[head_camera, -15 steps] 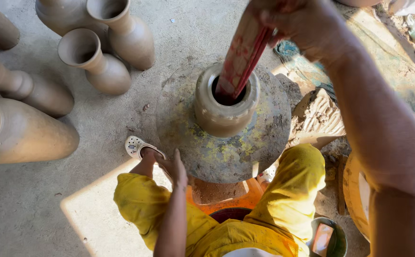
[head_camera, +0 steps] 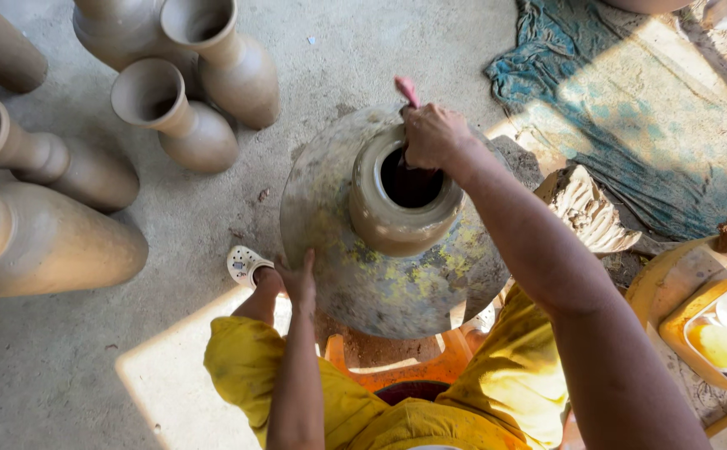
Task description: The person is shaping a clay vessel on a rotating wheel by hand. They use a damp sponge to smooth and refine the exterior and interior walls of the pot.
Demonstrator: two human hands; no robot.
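A wet clay pot (head_camera: 384, 221) with a dark round mouth stands on a stained potter's wheel disc (head_camera: 355, 283). My right hand (head_camera: 432, 135) is closed on a red-pink stick (head_camera: 407, 90) at the pot's far rim; the stick goes down into the mouth, so its lower end is hidden. My left hand (head_camera: 298, 282) rests with fingers apart on the near-left edge of the wheel disc. It holds nothing.
Several unfired clay vases (head_camera: 182, 117) lie and stand at the left on the concrete floor. A teal cloth (head_camera: 630, 100) is spread at the upper right. A ridged lump of clay (head_camera: 584, 208) sits right of the wheel, with a yellow tub (head_camera: 697, 325) beyond. My sandalled foot (head_camera: 245, 265) is near the left hand.
The right hand has come down from high above the pot to its rim, pushing the stick deeper into the mouth. The left hand stays at the wheel's edge.
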